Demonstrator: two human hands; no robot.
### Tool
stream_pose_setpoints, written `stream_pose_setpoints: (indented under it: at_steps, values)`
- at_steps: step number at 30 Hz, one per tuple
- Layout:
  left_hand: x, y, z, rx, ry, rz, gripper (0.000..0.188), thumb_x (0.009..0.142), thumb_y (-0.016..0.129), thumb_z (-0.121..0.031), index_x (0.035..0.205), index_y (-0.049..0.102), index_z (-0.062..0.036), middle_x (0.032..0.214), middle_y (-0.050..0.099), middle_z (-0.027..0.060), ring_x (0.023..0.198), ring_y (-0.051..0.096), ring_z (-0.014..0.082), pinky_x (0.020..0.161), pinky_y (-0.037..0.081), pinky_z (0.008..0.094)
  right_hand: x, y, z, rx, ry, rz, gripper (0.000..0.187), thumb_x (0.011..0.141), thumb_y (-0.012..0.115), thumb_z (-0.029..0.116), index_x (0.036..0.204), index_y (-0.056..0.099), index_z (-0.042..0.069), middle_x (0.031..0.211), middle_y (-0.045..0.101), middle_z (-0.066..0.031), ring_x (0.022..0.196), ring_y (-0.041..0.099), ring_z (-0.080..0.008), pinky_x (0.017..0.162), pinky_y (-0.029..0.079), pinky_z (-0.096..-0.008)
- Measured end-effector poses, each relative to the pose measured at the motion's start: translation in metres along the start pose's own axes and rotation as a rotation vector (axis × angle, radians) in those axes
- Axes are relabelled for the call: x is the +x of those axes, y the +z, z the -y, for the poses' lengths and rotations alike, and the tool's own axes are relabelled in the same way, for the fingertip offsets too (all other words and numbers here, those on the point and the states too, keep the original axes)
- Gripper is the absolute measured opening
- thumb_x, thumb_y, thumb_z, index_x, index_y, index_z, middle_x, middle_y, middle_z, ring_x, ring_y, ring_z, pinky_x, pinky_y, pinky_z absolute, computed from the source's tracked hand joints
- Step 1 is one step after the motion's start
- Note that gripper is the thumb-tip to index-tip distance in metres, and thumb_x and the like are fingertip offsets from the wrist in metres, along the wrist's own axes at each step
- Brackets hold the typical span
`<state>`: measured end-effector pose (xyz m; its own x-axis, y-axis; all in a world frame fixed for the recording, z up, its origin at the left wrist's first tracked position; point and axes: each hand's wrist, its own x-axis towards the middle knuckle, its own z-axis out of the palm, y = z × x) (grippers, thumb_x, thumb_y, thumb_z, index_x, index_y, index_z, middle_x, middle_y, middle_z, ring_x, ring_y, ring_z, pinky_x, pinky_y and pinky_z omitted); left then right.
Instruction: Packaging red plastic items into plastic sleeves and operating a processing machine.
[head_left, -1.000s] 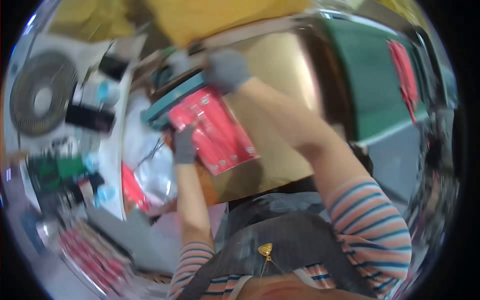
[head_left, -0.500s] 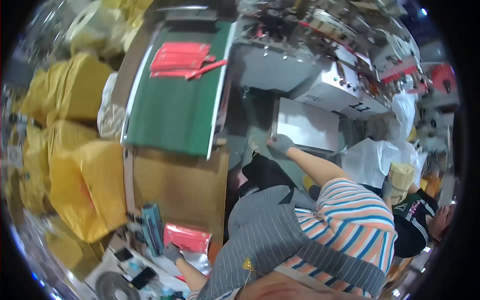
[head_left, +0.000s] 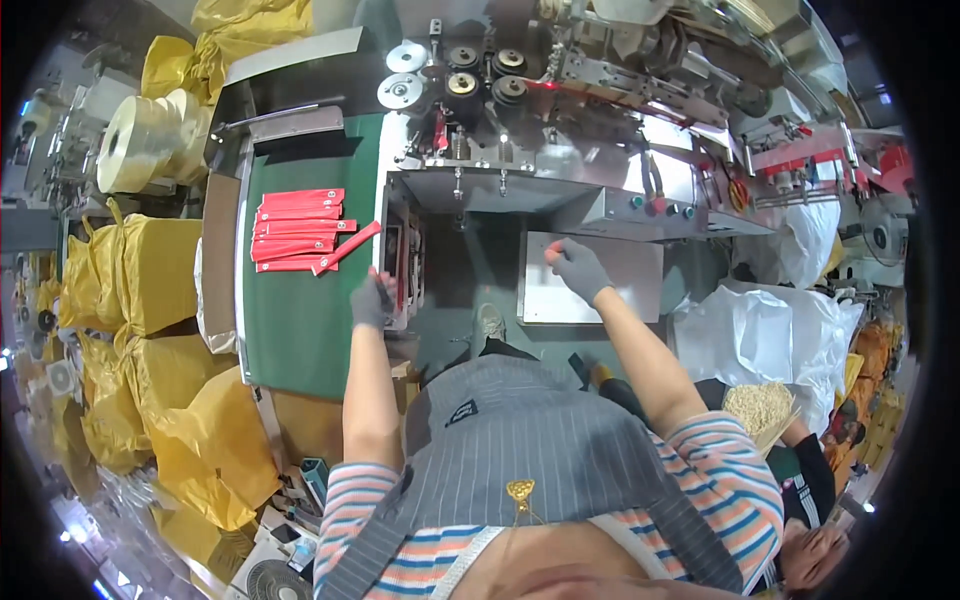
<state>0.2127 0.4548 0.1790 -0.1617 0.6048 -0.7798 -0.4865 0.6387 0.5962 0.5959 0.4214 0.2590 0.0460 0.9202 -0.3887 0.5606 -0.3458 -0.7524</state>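
My left hand (head_left: 372, 300), in a grey glove with bare fingertips, is at the right edge of a green conveyor belt (head_left: 310, 340). Its fingers are loosely bent and slightly apart, with nothing visible in them. Just beyond it, one slim red packet (head_left: 348, 248) lies slanted beside a row of several similar red packets (head_left: 298, 228) on the belt. My right hand (head_left: 580, 270), gloved the same way, hovers over a flat white panel (head_left: 625, 285). Its fingers are curled together, and nothing shows between them.
Machine rollers (head_left: 460, 80) and a metal housing with knobs (head_left: 650, 205) stand ahead. Full yellow sacks (head_left: 160, 270) line the left. White plastic bags (head_left: 750, 330) lie at right, near a co-worker holding a bundle of thin pale sticks (head_left: 762, 412). A fan (head_left: 275, 580) sits lower left.
My left hand has left the red packets on the lower-left table and come forward to the belt's edge. My body and view have turned toward the machine. My right hand stays over the white panel.
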Motion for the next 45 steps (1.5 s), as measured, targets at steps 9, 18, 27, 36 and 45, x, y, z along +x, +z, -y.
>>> stream_pose_setpoints:
  at_steps: [9,18,27,36,45]
  values:
    - [0.135,0.008,-0.028,-0.290,-0.370,-0.221,0.014,0.081,0.054,-0.022,0.079,0.053,-0.0084,0.068,0.055,0.0064,0.051,0.053,0.0140,0.040,0.045,0.0227,-0.013,-0.017,0.018,-0.174,0.134,0.095,0.037,0.080,0.056,0.037,0.097,0.060,0.004,0.087,0.063,-0.0144,0.082,0.060,-0.0272,0.073,0.045,-0.0340]
    - [0.093,0.028,-0.055,-0.144,-0.486,-0.196,0.025,0.078,0.048,-0.025,0.079,0.055,-0.0018,0.067,0.060,0.0091,0.049,0.057,0.0186,0.042,0.048,0.0236,0.124,-0.053,0.058,0.628,0.186,-0.180,0.017,0.084,0.053,0.019,0.088,0.060,0.004,0.071,0.058,-0.0029,0.059,0.055,-0.0103,0.054,0.046,-0.0252]
    - [0.102,0.002,-0.051,-0.266,-0.568,-0.396,0.025,0.083,0.049,-0.026,0.079,0.054,-0.0026,0.067,0.062,0.0118,0.055,0.059,0.0222,0.046,0.052,0.0266,0.311,-0.057,0.032,1.167,0.542,-0.237,0.012,0.079,0.059,0.028,0.081,0.055,0.017,0.064,0.049,0.0053,0.048,0.042,-0.0076,0.042,0.034,-0.0253]
    - [0.070,0.025,-0.053,0.081,-0.485,-0.315,0.020,0.085,0.047,-0.025,0.083,0.053,-0.0063,0.070,0.063,0.0102,0.057,0.059,0.0200,0.051,0.045,0.0333,0.315,-0.047,0.049,1.208,0.489,-0.274,0.007,0.080,0.057,0.025,0.081,0.053,0.018,0.063,0.049,0.0066,0.045,0.039,-0.0050,0.039,0.030,-0.0228]
    - [0.066,0.047,-0.056,0.290,-0.275,-0.215,0.019,0.079,0.053,-0.019,0.084,0.060,-0.0012,0.073,0.064,0.0111,0.060,0.062,0.0217,0.049,0.049,0.0308,0.339,-0.024,-0.050,0.086,0.251,-0.124,0.034,0.080,0.053,0.039,0.070,0.057,0.007,0.063,0.054,-0.0031,0.056,0.053,-0.0152,0.047,0.040,-0.0324]
